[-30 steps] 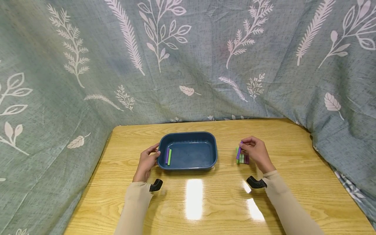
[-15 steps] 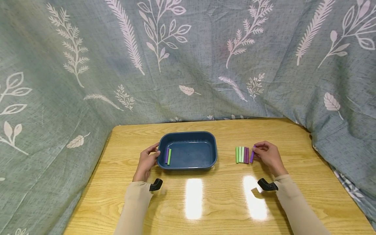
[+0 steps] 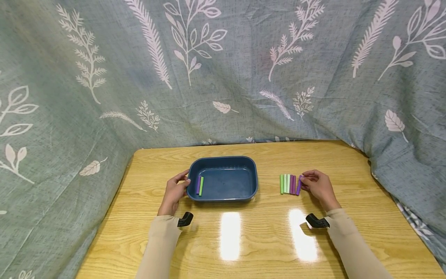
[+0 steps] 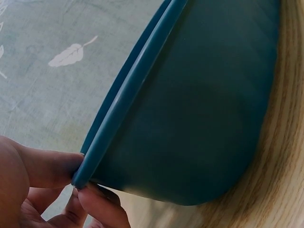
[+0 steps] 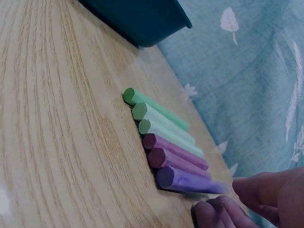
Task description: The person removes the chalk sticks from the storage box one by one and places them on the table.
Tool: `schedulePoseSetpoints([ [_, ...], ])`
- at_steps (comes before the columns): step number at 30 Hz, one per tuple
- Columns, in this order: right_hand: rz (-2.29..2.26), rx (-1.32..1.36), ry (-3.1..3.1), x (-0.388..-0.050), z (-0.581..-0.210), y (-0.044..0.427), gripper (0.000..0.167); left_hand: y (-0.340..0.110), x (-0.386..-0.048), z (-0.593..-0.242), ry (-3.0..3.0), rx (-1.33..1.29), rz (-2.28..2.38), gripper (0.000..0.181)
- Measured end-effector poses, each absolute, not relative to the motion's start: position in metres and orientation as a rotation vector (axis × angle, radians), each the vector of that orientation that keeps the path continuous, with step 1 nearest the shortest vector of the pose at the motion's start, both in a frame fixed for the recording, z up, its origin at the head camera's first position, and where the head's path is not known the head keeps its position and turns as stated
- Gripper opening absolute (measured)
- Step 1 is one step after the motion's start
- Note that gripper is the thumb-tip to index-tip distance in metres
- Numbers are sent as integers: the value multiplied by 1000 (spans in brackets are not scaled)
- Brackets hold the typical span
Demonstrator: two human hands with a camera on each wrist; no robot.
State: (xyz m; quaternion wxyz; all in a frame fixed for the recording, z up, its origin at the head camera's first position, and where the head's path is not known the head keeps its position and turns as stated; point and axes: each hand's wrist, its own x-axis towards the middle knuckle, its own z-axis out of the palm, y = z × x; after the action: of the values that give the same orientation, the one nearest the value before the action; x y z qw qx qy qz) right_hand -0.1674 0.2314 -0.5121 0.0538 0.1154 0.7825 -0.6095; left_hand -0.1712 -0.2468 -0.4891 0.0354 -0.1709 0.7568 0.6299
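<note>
A dark blue tray (image 3: 226, 200) sits on the table, a purple stick (image 3: 198, 185) and a green stick (image 3: 201, 186) lying side by side at its left end. My left hand (image 3: 174, 193) grips the tray's left rim; in the left wrist view, thumb and fingers pinch the tray rim (image 4: 118, 111). Right of the tray lies a row of green, pale green and dark purple sticks (image 3: 287, 184). At the row's right end, my right hand (image 3: 319, 188) holds the far end of a violet stick (image 3: 298, 186). The right wrist view shows this violet stick (image 5: 185, 181) beside a dark purple one.
The wooden table (image 3: 265, 240) reaches back to a patterned grey-green curtain (image 3: 226, 128), which also hangs along both sides. A black curved piece shows at each wrist.
My right hand has carried the violet stick rightward from above the row to its right end, then slightly closer to it. My left hand and the tray stay put.
</note>
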Motion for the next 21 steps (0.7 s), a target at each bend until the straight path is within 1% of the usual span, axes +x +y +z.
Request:
schedulePoseSetpoints([
  [10,-1863,312,2391,-164,-506,227,33,-246,-168,-489,2327,-528,1928,46],
  [16,-1807,227,2478,-165,-493,220,36,-245,-169,-489,2322,-522,1948,46],
  [21,-1871,196,2433,-167,-482,206,36,-245,-169,-487,2325,-523,1938,46],
])
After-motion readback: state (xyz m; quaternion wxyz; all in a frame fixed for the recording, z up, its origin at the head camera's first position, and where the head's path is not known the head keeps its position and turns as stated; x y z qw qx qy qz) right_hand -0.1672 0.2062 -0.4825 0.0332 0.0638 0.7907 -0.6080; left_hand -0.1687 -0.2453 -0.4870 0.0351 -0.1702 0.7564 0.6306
